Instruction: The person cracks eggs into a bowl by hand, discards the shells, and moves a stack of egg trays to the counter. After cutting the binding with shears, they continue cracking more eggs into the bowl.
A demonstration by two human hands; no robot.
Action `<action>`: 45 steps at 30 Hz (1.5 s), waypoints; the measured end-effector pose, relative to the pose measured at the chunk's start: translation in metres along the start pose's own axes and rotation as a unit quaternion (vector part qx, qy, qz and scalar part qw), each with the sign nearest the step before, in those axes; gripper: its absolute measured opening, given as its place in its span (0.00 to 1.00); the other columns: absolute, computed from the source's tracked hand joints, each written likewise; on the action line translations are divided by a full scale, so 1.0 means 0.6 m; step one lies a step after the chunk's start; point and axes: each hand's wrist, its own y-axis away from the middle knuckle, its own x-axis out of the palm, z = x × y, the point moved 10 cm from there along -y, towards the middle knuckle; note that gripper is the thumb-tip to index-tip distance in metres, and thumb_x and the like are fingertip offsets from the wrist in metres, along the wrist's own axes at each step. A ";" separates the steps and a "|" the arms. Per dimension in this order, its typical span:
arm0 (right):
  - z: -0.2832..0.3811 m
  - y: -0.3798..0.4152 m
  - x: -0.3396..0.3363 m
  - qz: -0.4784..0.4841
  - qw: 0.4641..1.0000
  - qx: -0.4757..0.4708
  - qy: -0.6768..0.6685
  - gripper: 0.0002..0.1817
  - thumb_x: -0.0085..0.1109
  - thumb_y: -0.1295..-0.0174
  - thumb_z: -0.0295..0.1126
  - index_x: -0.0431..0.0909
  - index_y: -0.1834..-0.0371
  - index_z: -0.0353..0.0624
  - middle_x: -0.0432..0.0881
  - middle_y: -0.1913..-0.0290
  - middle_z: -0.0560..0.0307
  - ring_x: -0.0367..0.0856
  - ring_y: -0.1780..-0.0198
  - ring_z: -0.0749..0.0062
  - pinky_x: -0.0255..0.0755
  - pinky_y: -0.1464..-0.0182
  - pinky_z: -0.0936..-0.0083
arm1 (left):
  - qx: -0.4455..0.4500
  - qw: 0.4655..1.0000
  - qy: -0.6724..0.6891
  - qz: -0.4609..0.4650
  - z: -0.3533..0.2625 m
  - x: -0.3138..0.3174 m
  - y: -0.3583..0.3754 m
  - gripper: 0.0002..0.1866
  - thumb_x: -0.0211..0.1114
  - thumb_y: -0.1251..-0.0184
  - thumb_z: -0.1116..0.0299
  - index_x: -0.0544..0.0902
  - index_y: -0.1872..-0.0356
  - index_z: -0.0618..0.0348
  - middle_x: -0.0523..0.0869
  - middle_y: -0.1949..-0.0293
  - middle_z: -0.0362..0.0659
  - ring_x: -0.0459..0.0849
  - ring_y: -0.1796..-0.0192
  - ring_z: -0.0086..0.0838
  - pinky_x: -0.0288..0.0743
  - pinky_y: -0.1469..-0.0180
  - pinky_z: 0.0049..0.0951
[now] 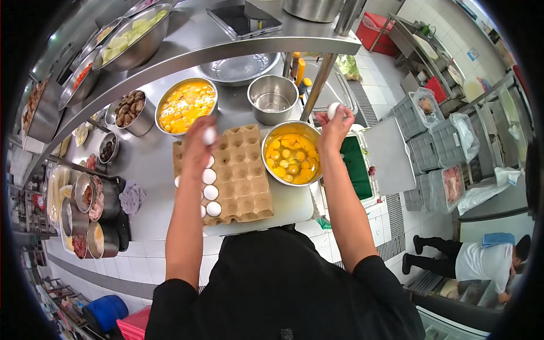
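Observation:
My left hand (pixel 199 148), slightly blurred, is closed on a white egg (pixel 209 136) over the left part of a cardboard egg tray (pixel 247 187). Several whole white eggs (pixel 210 192) sit along the tray's left side; its other cups hold none. At the right, my raised right hand (pixel 336 130) grips another white egg (pixel 332 110) with its fingertips. Just left of that forearm stands a metal bowl (pixel 283 130) of cracked eggs with whole yolks. A second metal bowl (pixel 158 116) behind the tray is full of yolks and egg liquid.
An empty steel pot (pixel 273 113) stands behind the cracked-egg bowl. A steel shelf (pixel 238 50) crosses above the table. Mushrooms fill a pot (pixel 146 116) at left. A green-lined bin (pixel 354 170) is at right. Another person (pixel 481 260) bends at far right.

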 end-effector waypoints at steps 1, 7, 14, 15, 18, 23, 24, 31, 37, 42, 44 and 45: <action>0.000 -0.018 -0.023 -0.077 0.996 -0.030 -0.022 0.15 0.52 0.26 0.36 0.66 0.43 0.42 0.76 0.62 0.55 0.77 0.73 0.72 0.76 0.71 0.76 | -0.035 0.999 -0.026 0.007 0.016 0.061 -0.005 0.10 0.60 0.30 0.68 0.82 0.52 0.56 0.80 0.67 0.38 0.76 0.76 0.20 0.65 0.81 0.19; -0.038 -0.022 0.033 0.121 0.978 0.142 0.088 0.17 0.50 0.25 0.38 0.71 0.37 0.45 0.77 0.63 0.61 0.75 0.72 0.77 0.74 0.70 0.77 | -0.004 0.944 -0.273 0.188 0.095 0.294 -0.032 0.25 0.70 0.35 0.66 0.79 0.37 0.56 0.86 0.52 0.39 0.78 0.72 0.16 0.69 0.77 0.17; -0.016 0.077 0.026 0.295 0.916 0.251 0.109 0.19 0.59 0.28 0.37 0.76 0.39 0.40 0.82 0.63 0.61 0.78 0.72 0.79 0.75 0.69 0.79 | 0.068 0.864 -0.361 0.344 0.112 0.391 -0.013 0.19 0.70 0.40 0.73 0.86 0.46 0.56 0.89 0.57 0.39 0.84 0.56 0.21 0.79 0.51 0.26; -0.017 0.086 0.026 0.320 0.900 0.249 0.162 0.19 0.60 0.29 0.37 0.78 0.40 0.39 0.82 0.65 0.62 0.78 0.73 0.80 0.76 0.69 0.80 | 0.066 0.862 -0.362 0.348 0.117 0.387 -0.008 0.19 0.70 0.40 0.73 0.86 0.46 0.56 0.89 0.57 0.39 0.84 0.56 0.21 0.79 0.51 0.26; 0.009 0.084 0.030 0.346 0.869 0.135 0.327 0.21 0.64 0.32 0.39 0.80 0.41 0.37 0.80 0.69 0.64 0.77 0.74 0.82 0.75 0.70 0.82 | 0.219 0.788 -0.499 0.286 0.080 0.374 0.009 0.19 0.68 0.43 0.74 0.85 0.48 0.56 0.88 0.56 0.46 0.88 0.55 0.34 0.79 0.51 0.29; 0.025 0.096 0.037 0.322 0.896 0.126 0.279 0.22 0.65 0.34 0.41 0.80 0.43 0.37 0.80 0.70 0.62 0.76 0.74 0.83 0.73 0.71 0.83 | 0.254 0.733 -0.560 0.291 0.044 0.411 0.054 0.23 0.69 0.42 0.70 0.82 0.43 0.53 0.86 0.55 0.44 0.86 0.53 0.37 0.78 0.49 0.31; 0.047 0.088 0.032 0.301 0.905 0.095 0.284 0.22 0.65 0.34 0.42 0.80 0.44 0.37 0.79 0.70 0.62 0.77 0.74 0.84 0.73 0.70 0.82 | 0.271 0.744 -0.530 0.303 0.037 0.431 0.063 0.24 0.69 0.41 0.69 0.81 0.41 0.52 0.86 0.56 0.43 0.86 0.52 0.35 0.77 0.48 0.31; 0.178 0.084 -0.001 0.235 0.733 -0.259 0.583 0.37 0.63 0.35 0.44 0.62 0.26 0.39 0.64 0.27 0.35 0.68 0.30 0.43 0.68 0.34 0.57 | -0.227 0.941 0.088 0.235 0.211 0.450 0.024 0.40 0.65 0.32 0.43 0.65 0.26 0.57 0.76 0.36 0.45 0.80 0.46 0.32 0.75 0.44 0.33; 0.089 0.019 0.006 0.124 0.929 -0.072 0.341 0.24 0.61 0.32 0.34 0.70 0.36 0.37 0.79 0.48 0.47 0.79 0.50 0.57 0.73 0.47 0.67 | -0.199 0.951 0.069 0.228 0.199 0.416 0.017 0.43 0.57 0.29 0.36 0.60 0.25 0.58 0.73 0.35 0.46 0.75 0.38 0.32 0.71 0.37 0.38; -0.062 -0.082 -0.008 0.030 0.985 0.016 0.169 0.19 0.58 0.28 0.38 0.70 0.38 0.47 0.75 0.64 0.63 0.69 0.75 0.81 0.69 0.73 0.80 | -0.107 0.975 -0.101 0.167 0.171 0.360 -0.020 0.33 0.57 0.26 0.45 0.67 0.26 0.50 0.74 0.34 0.46 0.75 0.39 0.33 0.73 0.40 0.40; -0.039 -0.042 0.019 0.062 0.988 0.069 0.122 0.17 0.57 0.27 0.37 0.71 0.39 0.47 0.76 0.64 0.63 0.69 0.75 0.81 0.70 0.72 0.80 | -0.075 0.970 -0.155 0.169 0.162 0.353 -0.027 0.31 0.58 0.25 0.48 0.68 0.27 0.49 0.74 0.34 0.46 0.76 0.40 0.31 0.73 0.41 0.38; -0.035 -0.017 0.037 0.094 0.985 0.121 0.075 0.16 0.56 0.27 0.36 0.71 0.40 0.47 0.76 0.64 0.63 0.69 0.75 0.81 0.70 0.72 0.80 | -0.036 0.960 -0.215 0.177 0.151 0.352 -0.032 0.29 0.60 0.26 0.54 0.70 0.28 0.49 0.74 0.34 0.45 0.77 0.43 0.28 0.74 0.43 0.34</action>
